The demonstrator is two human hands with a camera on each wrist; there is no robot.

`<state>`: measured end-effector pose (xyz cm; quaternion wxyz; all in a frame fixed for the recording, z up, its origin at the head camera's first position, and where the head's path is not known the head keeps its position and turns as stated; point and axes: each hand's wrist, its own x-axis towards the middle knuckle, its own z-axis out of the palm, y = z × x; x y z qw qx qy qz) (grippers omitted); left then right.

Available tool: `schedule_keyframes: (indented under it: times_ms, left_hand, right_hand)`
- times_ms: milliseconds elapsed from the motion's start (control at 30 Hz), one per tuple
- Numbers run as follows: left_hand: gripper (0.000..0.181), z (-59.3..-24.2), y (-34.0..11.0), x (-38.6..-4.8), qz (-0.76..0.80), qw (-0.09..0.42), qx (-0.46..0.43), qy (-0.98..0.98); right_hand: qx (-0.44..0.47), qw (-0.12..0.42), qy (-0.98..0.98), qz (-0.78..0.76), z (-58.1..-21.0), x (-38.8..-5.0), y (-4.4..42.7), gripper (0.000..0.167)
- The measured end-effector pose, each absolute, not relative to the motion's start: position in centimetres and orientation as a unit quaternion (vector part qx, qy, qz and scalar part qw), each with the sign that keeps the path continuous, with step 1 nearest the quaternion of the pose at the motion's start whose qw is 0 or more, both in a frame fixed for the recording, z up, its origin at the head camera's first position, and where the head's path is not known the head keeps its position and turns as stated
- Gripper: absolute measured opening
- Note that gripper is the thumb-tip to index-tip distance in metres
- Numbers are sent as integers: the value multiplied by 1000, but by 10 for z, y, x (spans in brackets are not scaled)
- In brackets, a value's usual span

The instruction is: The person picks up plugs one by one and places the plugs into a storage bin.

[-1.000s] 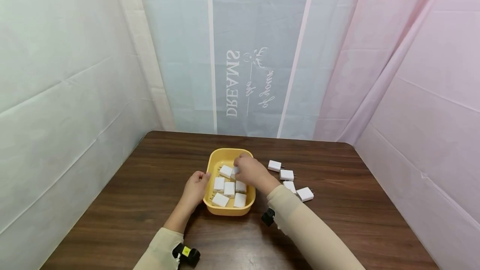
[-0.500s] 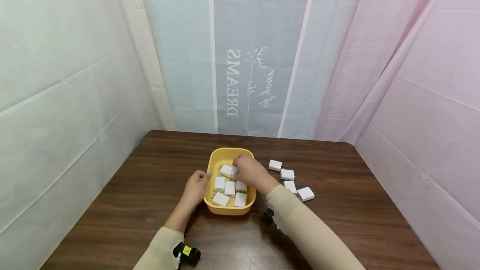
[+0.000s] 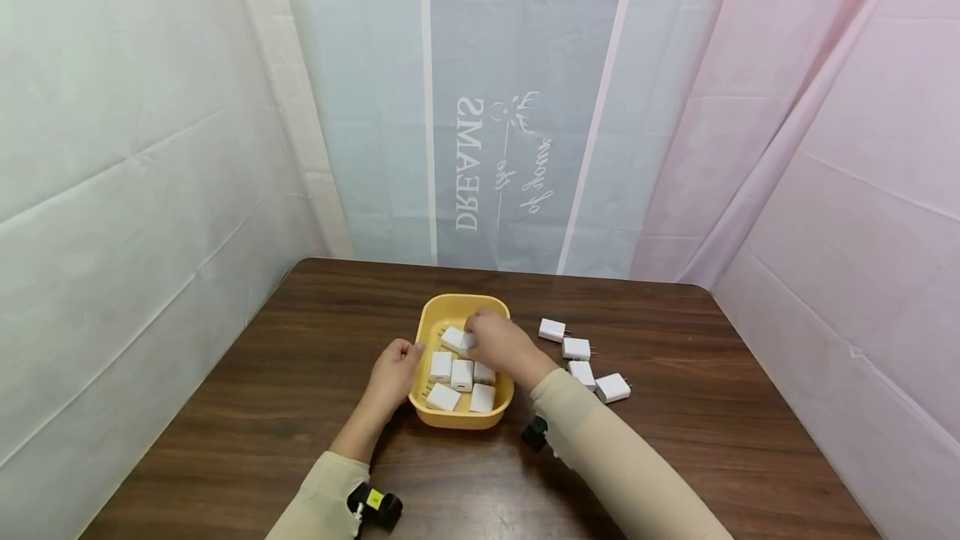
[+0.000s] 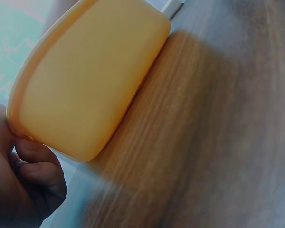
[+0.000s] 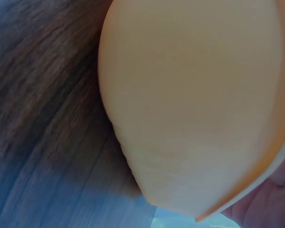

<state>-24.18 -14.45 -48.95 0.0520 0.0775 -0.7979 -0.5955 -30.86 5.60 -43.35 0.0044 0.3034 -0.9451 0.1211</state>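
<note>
A yellow plastic bin (image 3: 450,419) stands on the table with several white plug-in chargers (image 3: 461,375) lying in it. My left hand (image 3: 395,369) pinches the bin's left rim between thumb and curled fingers, which the left wrist view also shows at the bin's (image 4: 90,80) corner. Reaching over the right rim, my right hand (image 3: 501,342) holds a white charger (image 3: 468,342) low inside the bin, beside another charger (image 3: 453,337). Its fingertips are partly hidden in the head view. In the right wrist view the bin's wall (image 5: 190,104) covers most of that hand (image 5: 266,204).
Right of the bin, several more white chargers (image 3: 576,348) lie in a loose line on the brown wooden table (image 3: 675,440). Pale cloth curtains (image 3: 525,215) hang behind the table and along both sides.
Both hands keep their places at the bin. The chargers near my right fingertips now lie closer together; otherwise only the head view shifts slightly.
</note>
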Motion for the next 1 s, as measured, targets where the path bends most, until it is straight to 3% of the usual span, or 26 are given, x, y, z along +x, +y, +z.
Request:
schedule_keyframes:
  times_ms: [1000]
  left_hand:
    - [28,-490,-144,-241,-606,50,76,-791]
  right_hand:
    - [305,7,-946,108,-443,-309,54,31]
